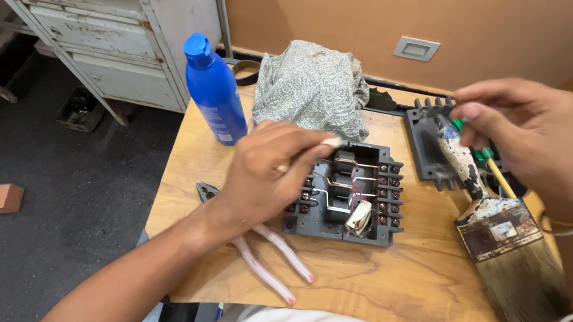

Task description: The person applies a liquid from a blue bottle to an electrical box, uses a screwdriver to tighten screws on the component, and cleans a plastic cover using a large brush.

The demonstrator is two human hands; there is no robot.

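Left hand (263,173) sat over the grey switch block (347,193) mid-table, fingers (302,148) pinched on a small white piece at its top-left edge. Right hand (534,135) gripped the paintbrush (501,236) handle, bristles right of the block.

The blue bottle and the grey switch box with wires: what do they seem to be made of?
The blue bottle looks like smooth plastic, with a soft sheen and a moulded cap. The grey switch box seems matte moulded plastic, with bare metal wires and screw terminals inside.

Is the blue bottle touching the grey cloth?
Apart. The head view shows bare wooden table between the blue bottle and the grey cloth.
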